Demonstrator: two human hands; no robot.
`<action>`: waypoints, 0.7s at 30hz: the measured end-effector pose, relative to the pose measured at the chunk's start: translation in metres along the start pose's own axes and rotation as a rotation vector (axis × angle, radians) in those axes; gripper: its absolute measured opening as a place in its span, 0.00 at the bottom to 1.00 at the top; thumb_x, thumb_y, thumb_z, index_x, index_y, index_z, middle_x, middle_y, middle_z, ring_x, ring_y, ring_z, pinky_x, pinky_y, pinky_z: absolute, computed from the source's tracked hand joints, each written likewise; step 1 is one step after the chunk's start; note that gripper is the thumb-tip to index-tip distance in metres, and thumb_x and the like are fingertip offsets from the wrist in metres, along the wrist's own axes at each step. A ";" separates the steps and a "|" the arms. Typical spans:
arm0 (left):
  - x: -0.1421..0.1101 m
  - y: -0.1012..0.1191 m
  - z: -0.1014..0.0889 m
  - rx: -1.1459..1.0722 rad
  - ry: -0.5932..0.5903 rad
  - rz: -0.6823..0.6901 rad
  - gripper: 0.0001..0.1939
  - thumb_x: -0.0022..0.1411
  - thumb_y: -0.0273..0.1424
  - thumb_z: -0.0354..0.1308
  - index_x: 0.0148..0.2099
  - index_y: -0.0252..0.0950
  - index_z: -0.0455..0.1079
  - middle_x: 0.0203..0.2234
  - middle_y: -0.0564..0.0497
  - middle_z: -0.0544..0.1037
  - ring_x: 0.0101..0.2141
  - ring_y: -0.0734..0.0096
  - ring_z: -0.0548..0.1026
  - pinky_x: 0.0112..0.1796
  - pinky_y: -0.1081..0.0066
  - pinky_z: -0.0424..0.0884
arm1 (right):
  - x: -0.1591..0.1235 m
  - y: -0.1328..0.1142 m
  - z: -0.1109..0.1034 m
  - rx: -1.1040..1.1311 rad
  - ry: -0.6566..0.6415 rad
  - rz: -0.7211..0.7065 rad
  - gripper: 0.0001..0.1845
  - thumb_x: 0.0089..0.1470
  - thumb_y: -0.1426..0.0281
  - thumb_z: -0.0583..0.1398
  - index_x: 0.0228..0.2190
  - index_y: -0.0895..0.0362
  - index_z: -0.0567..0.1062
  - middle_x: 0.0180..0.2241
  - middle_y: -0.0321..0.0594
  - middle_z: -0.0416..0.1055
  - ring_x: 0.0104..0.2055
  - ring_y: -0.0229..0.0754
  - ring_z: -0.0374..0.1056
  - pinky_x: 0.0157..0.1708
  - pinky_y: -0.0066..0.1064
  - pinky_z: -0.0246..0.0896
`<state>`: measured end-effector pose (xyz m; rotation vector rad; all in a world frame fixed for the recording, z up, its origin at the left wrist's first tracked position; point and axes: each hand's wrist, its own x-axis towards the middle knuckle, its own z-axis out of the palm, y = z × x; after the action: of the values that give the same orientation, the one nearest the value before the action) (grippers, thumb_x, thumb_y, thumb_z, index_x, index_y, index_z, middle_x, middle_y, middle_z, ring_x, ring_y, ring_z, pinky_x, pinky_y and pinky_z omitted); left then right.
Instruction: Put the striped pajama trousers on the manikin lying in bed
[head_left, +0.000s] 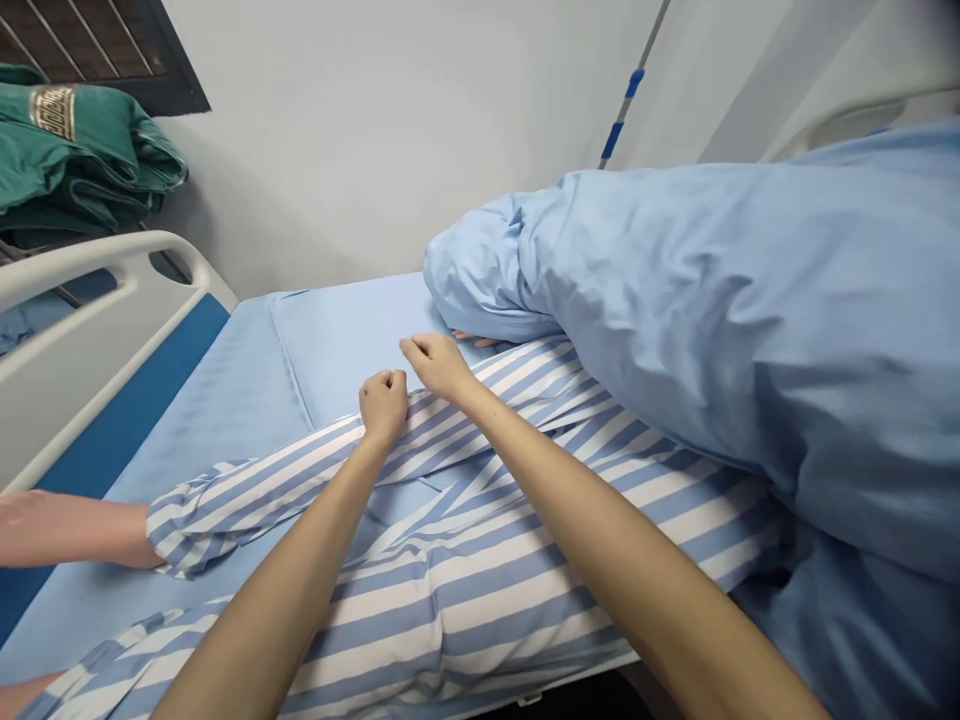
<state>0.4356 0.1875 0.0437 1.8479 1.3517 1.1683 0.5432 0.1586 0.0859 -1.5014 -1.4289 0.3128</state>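
Both of my hands are curled into fists over the far leg of a figure lying on the bed in blue-and-white striped trousers. My left hand is closed at the top of that trouser leg, around the knee or shin, with nothing visible in it. Just beyond it and to the right, my right hand is also closed, near the thigh. I cannot tell whether it touches the cloth. A light blue quilt covers the upper body. Fingertips of the lying figure show under its edge.
A bare foot and ankle extend toward the white-and-blue footboard at left. Green folded cloth lies beyond it, by a barred window. Light blue sheet covers the mattress. A pole with blue clamps stands by the wall.
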 end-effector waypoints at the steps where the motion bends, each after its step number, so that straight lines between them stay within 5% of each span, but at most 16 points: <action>1: 0.000 0.000 0.000 0.006 0.003 -0.001 0.17 0.53 0.32 0.47 0.16 0.37 0.46 0.13 0.58 0.48 0.19 0.79 0.50 0.22 0.73 0.47 | -0.002 0.004 -0.005 0.004 0.034 0.016 0.21 0.54 0.63 0.50 0.13 0.56 0.56 0.14 0.30 0.51 0.20 0.32 0.49 0.23 0.27 0.42; 8: 0.001 0.018 0.004 -0.107 0.055 -0.028 0.16 0.52 0.32 0.47 0.17 0.37 0.46 0.13 0.59 0.47 0.18 0.80 0.50 0.21 0.74 0.48 | -0.009 0.035 -0.008 0.255 0.156 0.147 0.22 0.53 0.60 0.51 0.13 0.55 0.57 0.13 0.29 0.53 0.19 0.32 0.50 0.22 0.27 0.45; 14: 0.001 0.053 0.047 -0.173 0.089 0.031 0.15 0.54 0.32 0.45 0.17 0.37 0.50 0.13 0.58 0.52 0.19 0.79 0.52 0.22 0.74 0.50 | 0.001 0.037 -0.016 0.564 0.209 0.275 0.19 0.53 0.60 0.50 0.15 0.53 0.54 0.12 0.28 0.50 0.16 0.32 0.47 0.19 0.26 0.45; 21: -0.007 0.046 0.055 -0.061 -0.023 0.085 0.16 0.53 0.31 0.46 0.16 0.37 0.46 0.13 0.58 0.49 0.19 0.79 0.50 0.23 0.73 0.47 | -0.005 0.019 -0.048 -0.065 0.342 0.051 0.19 0.55 0.61 0.50 0.16 0.55 0.58 0.17 0.33 0.56 0.24 0.36 0.55 0.27 0.27 0.46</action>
<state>0.5044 0.1682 0.0541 1.8850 1.2225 1.2142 0.5894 0.1354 0.0919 -1.5593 -1.1398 0.0361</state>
